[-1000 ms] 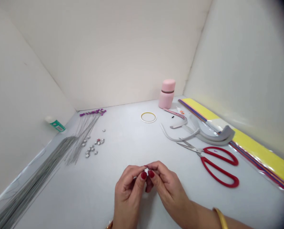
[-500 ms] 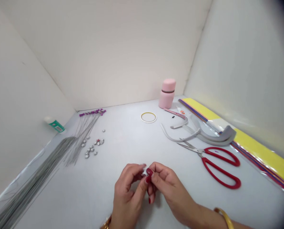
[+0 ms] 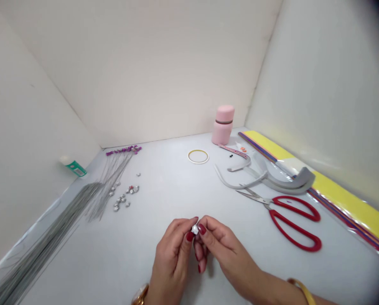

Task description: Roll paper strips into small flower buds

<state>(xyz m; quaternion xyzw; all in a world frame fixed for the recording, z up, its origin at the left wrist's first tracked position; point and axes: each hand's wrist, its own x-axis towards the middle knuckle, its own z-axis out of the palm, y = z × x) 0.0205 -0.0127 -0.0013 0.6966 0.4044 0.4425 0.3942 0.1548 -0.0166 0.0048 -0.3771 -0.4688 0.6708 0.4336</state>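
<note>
A small silver folded star (image 3: pixel 194 229) sits between the fingertips of both hands, low in the middle of the view. My left hand (image 3: pixel 174 250) pinches it from the left with thumb and forefinger. From the other side, my right hand (image 3: pixel 219 243) grips it between thumb and fingers; its lower fingers curl beneath. Part of the star is covered by the fingertips. Several similar silver stars (image 3: pixel 122 198) lie loose to the left, with one reddish piece (image 3: pixel 131 187) among them.
Left are a bundle of grey wires (image 3: pixel 56 228), purple-tipped stems (image 3: pixel 122 150) and a green-and-white tube (image 3: pixel 76 167). A tape ring (image 3: pixel 198 162) and pink bottle (image 3: pixel 223 131) stand behind. Right lie red-handled scissors (image 3: pixel 274 203), grey-white strips (image 3: pixel 291 185) and yellow paper sheets (image 3: pixel 342 195).
The fingertips have shifted around the star, so its silver face shows more clearly. My left thumb has moved slightly left, apart from my right thumb.
</note>
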